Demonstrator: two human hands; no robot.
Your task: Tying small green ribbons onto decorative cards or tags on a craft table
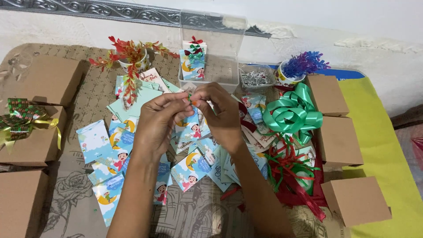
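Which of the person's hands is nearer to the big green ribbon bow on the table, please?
The right hand. It sits just beside the green ribbon bow, toward the middle of the table, with a small gap. The left hand lies farther off, beyond the right hand.

We are looking through a single camera worn on the person's head, and it is pointing forward and steeply down over the desk (70, 194). We are seeing the two forearms entering from the bottom edge, with the left hand (157, 121) and the right hand (224, 115) meeting close under the lens near the middle of the frame. The view is facing the white wall (352, 26) that is running along the top edge behind the desk. We are taking in the desk nearly from side to side, with brown boxes (338, 140) sitting at both margins. No second view is sharing this scene.
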